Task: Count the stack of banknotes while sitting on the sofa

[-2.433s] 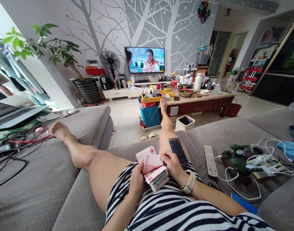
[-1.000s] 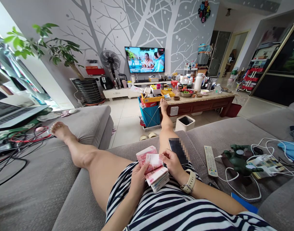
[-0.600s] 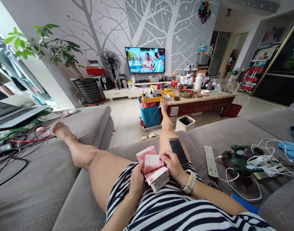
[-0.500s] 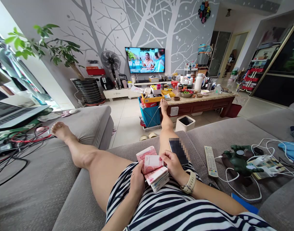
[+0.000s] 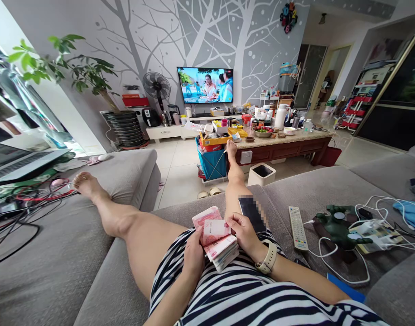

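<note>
In my lap, my left hand (image 5: 194, 253) is closed on the left side of several pink banknotes (image 5: 207, 216), its thumb lying over them. My right hand (image 5: 243, 232) pinches the right end of a pale pink banknote (image 5: 214, 228) that lies across the others. Below the fingers a thick stack of banknotes (image 5: 224, 256) rests on the striped cloth, pink on top with paler edges beneath. Just beyond my right hand, a dark phone (image 5: 250, 210) lies on my right thigh, partly blurred out.
On the sofa to the right lie a remote control (image 5: 297, 228), a dark green figure (image 5: 343, 228) and white cables (image 5: 362, 267). A laptop (image 5: 24, 160) and tangled cords (image 5: 20, 213) are at left. Ahead stand a cluttered coffee table (image 5: 289, 144) and a bin (image 5: 262, 174).
Both hands stay almost in place. The pale face of the banknote between them shows different print now, with a reddish mark at its left. The television picture has changed slightly.
</note>
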Action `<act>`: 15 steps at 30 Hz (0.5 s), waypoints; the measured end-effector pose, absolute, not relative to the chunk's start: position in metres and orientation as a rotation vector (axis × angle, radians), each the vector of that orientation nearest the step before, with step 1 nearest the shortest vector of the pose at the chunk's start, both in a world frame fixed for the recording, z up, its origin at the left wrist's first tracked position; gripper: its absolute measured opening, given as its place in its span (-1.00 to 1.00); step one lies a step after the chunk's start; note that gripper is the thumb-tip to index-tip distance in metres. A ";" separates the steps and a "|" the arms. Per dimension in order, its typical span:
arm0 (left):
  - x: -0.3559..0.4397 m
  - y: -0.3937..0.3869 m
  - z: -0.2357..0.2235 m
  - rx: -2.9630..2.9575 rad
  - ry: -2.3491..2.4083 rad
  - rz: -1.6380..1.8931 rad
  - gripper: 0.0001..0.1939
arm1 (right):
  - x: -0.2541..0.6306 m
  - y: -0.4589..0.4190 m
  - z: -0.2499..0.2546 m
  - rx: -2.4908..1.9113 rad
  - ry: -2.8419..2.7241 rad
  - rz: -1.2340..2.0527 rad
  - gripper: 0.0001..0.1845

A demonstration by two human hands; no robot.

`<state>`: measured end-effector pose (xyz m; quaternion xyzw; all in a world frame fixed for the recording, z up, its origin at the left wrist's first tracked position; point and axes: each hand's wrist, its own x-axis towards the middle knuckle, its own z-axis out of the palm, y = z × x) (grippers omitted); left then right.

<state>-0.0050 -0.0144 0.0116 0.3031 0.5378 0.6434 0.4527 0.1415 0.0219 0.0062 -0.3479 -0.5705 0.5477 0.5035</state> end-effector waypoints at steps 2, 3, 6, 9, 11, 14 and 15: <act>-0.004 -0.016 0.015 0.752 1.361 1.598 -0.80 | 0.141 0.022 0.006 -0.836 -1.377 1.330 -0.73; -0.004 -0.016 0.017 0.748 1.369 1.597 -0.79 | 0.141 0.021 0.006 -0.835 -1.376 1.333 -0.72; -0.002 -0.017 0.020 0.734 1.366 1.594 -0.78 | 0.141 0.022 0.006 -0.839 -1.371 1.338 -0.71; -0.001 -0.017 0.020 0.724 1.359 1.599 -0.78 | 0.141 0.022 0.006 -0.841 -1.369 1.344 -0.70; -0.001 -0.017 0.021 0.706 1.351 1.593 -0.77 | 0.141 0.021 0.007 -0.836 -1.368 1.346 -0.69; 0.000 -0.018 0.025 0.691 1.337 1.590 -0.77 | 0.141 0.020 0.008 -0.832 -1.362 1.343 -0.68; 0.001 -0.019 0.026 0.690 1.333 1.585 -0.76 | 0.141 0.020 0.009 -0.832 -1.360 1.344 -0.68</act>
